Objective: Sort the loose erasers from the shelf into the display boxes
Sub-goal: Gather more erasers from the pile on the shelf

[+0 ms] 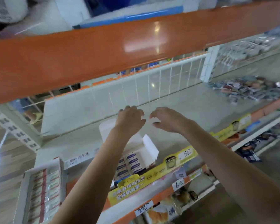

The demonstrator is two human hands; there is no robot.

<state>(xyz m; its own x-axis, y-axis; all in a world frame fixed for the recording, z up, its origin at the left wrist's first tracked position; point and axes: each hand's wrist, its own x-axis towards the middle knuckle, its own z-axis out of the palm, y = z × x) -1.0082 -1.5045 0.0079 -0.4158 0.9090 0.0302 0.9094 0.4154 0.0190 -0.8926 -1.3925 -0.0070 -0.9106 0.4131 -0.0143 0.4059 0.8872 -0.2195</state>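
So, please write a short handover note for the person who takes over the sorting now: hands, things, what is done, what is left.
Left hand: raised over the shelf, fingers loosely curled; I cannot tell if it holds anything.
Right hand: beside it, fingers curled down; a small white thing shows at the fingertips, too blurred to name.
White display box: open below the hands, with rows of blue-labelled erasers in it.
Red-labelled box: at the left shelf edge, rows filled.
Loose pile: far right on the shelf, not sorted yet.
Left: bring the pile into the boxes.
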